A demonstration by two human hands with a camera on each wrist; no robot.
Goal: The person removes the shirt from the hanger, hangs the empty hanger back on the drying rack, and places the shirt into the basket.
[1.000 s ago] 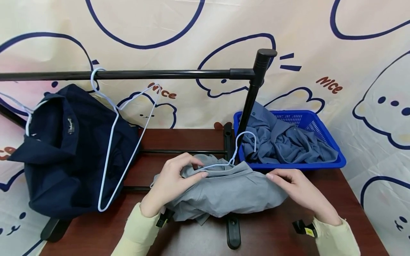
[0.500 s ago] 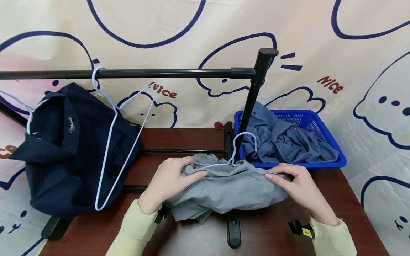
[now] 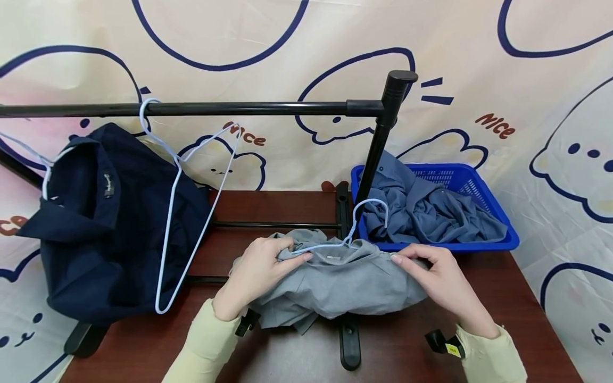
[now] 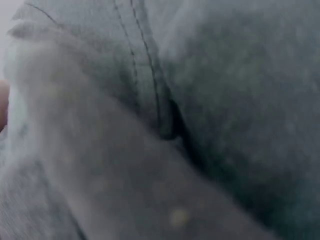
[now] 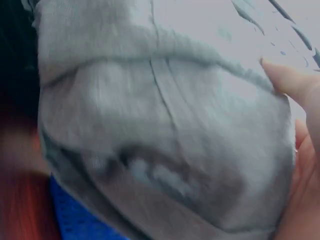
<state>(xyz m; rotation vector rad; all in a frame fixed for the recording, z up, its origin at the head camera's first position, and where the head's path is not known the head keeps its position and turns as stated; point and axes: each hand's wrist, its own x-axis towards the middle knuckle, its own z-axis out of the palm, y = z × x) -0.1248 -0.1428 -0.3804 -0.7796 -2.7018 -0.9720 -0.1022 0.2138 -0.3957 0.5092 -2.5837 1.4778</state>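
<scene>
A grey shirt (image 3: 335, 287) is bunched over a light blue hanger (image 3: 351, 226), whose hook stands up out of the collar. My left hand (image 3: 261, 271) pinches the shirt and the hanger's arm at the left shoulder, thumb in front and fingers behind. At the other shoulder my right hand (image 3: 431, 274) pinches the cloth between thumb and fingers. In the right wrist view, the thumb (image 5: 287, 82) lies on the cloth's edge. Grey cloth (image 4: 225, 100) fills nearly all of the left wrist view. The hanger's right arm is hidden inside the shirt.
A black rack's rail (image 3: 249, 109) runs across the back. From it hang a navy garment (image 3: 134, 229) and a bare light blue hanger (image 3: 167, 229). A blue basket (image 3: 510, 242) of blue-grey clothing (image 3: 431, 213) stands at right. The rack's foot (image 3: 350, 346) rests on the brown table (image 3: 407, 351).
My right hand has shifted slightly left along the shirt's shoulder and keeps its pinch. The left hand lifted its fingers a little and settled back. The bare hanger on the rail swung slightly.
</scene>
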